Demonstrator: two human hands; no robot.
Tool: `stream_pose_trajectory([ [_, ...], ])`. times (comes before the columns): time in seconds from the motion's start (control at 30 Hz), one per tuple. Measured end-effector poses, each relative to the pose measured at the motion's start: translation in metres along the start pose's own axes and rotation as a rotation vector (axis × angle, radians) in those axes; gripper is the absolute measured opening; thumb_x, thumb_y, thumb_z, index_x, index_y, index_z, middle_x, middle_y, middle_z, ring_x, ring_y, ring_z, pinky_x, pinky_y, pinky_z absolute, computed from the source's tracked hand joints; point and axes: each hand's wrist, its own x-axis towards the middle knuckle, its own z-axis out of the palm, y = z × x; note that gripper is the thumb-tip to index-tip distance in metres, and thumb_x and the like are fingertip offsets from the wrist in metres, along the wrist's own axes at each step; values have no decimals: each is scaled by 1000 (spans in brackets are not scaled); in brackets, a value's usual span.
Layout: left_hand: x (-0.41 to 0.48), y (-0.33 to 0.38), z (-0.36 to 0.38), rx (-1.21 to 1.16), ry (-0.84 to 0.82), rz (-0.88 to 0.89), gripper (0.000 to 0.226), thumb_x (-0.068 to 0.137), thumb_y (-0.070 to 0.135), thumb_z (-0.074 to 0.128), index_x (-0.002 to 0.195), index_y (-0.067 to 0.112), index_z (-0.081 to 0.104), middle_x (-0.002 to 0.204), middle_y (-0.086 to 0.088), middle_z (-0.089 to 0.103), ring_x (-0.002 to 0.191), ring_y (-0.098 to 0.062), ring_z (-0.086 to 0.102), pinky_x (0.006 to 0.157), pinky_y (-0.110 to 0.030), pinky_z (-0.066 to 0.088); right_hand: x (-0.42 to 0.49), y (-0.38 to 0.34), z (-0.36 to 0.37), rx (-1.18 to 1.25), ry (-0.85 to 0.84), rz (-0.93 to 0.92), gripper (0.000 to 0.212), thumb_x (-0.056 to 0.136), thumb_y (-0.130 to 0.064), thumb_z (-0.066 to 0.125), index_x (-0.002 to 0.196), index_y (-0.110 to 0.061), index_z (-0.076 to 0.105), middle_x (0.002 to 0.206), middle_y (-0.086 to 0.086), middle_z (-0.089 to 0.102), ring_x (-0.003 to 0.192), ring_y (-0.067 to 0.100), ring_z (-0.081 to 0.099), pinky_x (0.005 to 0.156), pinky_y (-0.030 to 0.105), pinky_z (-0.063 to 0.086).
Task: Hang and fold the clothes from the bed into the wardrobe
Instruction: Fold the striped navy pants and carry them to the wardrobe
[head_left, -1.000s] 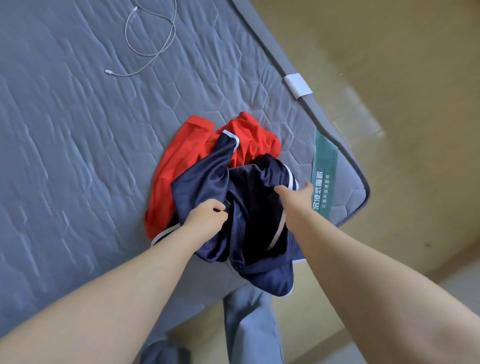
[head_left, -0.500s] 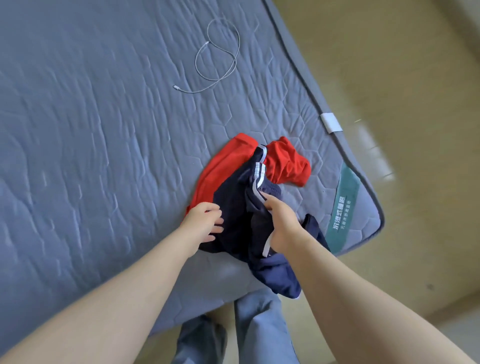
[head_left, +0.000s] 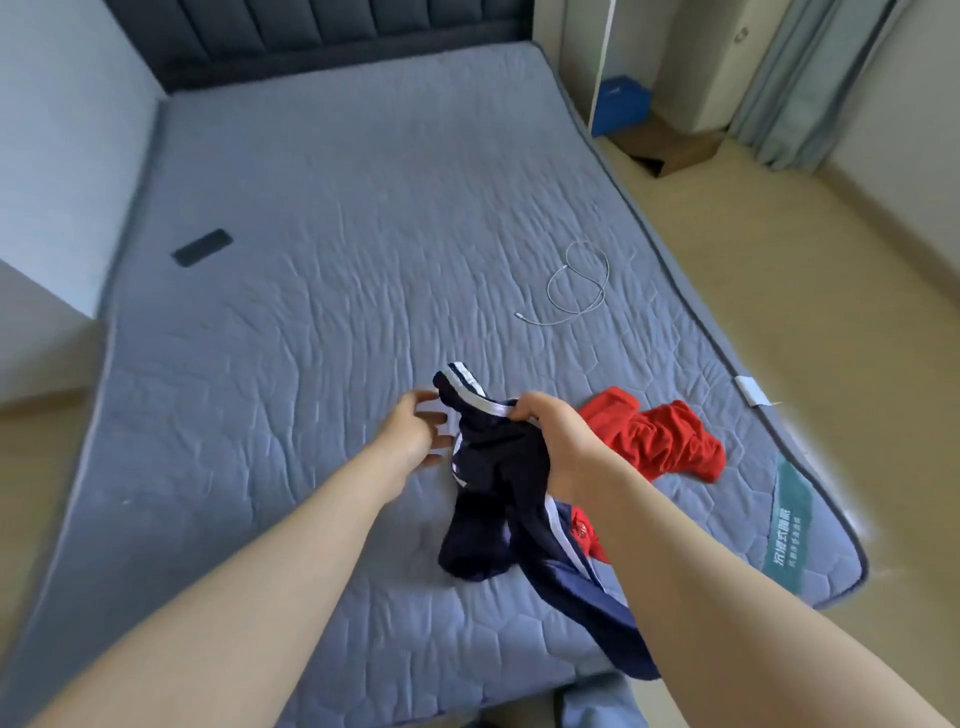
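The right hand (head_left: 550, 447) has its fingers curled tight round the bunched top of a dark navy fabric garment with white stripes (head_left: 488, 499), held up just above the near-right part of the grey-blue quilted mattress (head_left: 311, 322) — its lower end reaches the near edge. The left hand (head_left: 415, 431), fingers spread, touches the garment's striped edge on the left. A crumpled red fabric garment (head_left: 660, 441) lies on the mattress just to the right, and a coiled white cable (head_left: 576, 291) lies farther off.
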Motion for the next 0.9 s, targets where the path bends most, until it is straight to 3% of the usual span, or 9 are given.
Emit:
stream_pose_trajectory([
  [0.1, -21, 20, -42, -24, 22, 121, 27, 99, 15, 33, 117, 32, 42, 113, 3, 50, 95, -18, 53, 77, -28, 44, -20, -7, 42, -103, -55, -74, 28, 76, -9, 41, 56, -9, 61, 60, 11, 56, 55, 24, 51, 59, 28, 39],
  [0.2, -42, 33, -70, 74, -64, 260, 30, 93, 2, 46, 83, 30, 49, 85, 5, 56, 77, -10, 51, 62, -10, 43, -34, -17, 60, -141, -131, -120, 38, 76, -8, 37, 45, -13, 60, 53, 6, 55, 50, 20, 51, 58, 26, 39],
  [0.27, -54, 34, -84, 132, -75, 276, 29, 91, 2, 52, 83, 30, 52, 81, 9, 57, 77, -8, 55, 60, -11, 43, -39, -25, 65, -119, -143, -169, 24, 72, -9, 40, 58, -10, 59, 55, 6, 57, 53, 20, 52, 59, 26, 39],
  [0.33, -64, 37, -94, 153, -37, 302, 22, 91, 12, 57, 88, 33, 53, 89, 8, 61, 86, -10, 59, 72, -19, 46, -48, -36, 69, -170, -127, -228, 14, 68, -10, 42, 71, -8, 56, 63, 8, 57, 57, 21, 52, 57, 25, 40],
  [0.43, -77, 48, -101, 203, 105, 387, 14, 88, 18, 58, 95, 29, 52, 99, 2, 62, 99, -19, 58, 86, -29, 44, -62, -51, 70, -418, -53, -301, 17, 77, -1, 45, 69, -13, 53, 65, 5, 48, 55, 18, 45, 50, 21, 35],
  [0.57, -92, 74, -98, 280, 122, 554, 21, 91, 6, 54, 85, 26, 52, 81, 10, 58, 78, -8, 53, 71, -17, 40, -79, -68, 74, -548, -140, -398, 25, 82, 0, 56, 94, -22, 53, 82, 1, 54, 66, 16, 50, 59, 26, 39],
  [0.67, -100, 98, -96, 342, 188, 646, 24, 89, 9, 56, 78, 29, 50, 77, 7, 57, 77, -14, 52, 72, -28, 40, -93, -84, 82, -647, -263, -463, 44, 81, -3, 59, 117, -25, 50, 101, 2, 58, 80, 14, 56, 73, 26, 42],
  [0.8, -110, 118, -103, 390, 369, 632, 12, 89, 19, 59, 86, 17, 47, 74, 6, 52, 75, -17, 49, 60, -26, 35, -107, -86, 98, -649, -362, -549, 43, 84, -9, 63, 119, -25, 44, 101, -2, 60, 83, 6, 59, 65, 16, 44],
  [0.9, -120, 123, -107, 438, 355, 656, 11, 88, 19, 60, 90, 17, 49, 83, 1, 57, 79, -18, 52, 60, -19, 36, -108, -82, 108, -699, -260, -723, 23, 88, -12, 63, 108, -14, 54, 85, -3, 57, 74, 6, 56, 59, 9, 44],
])
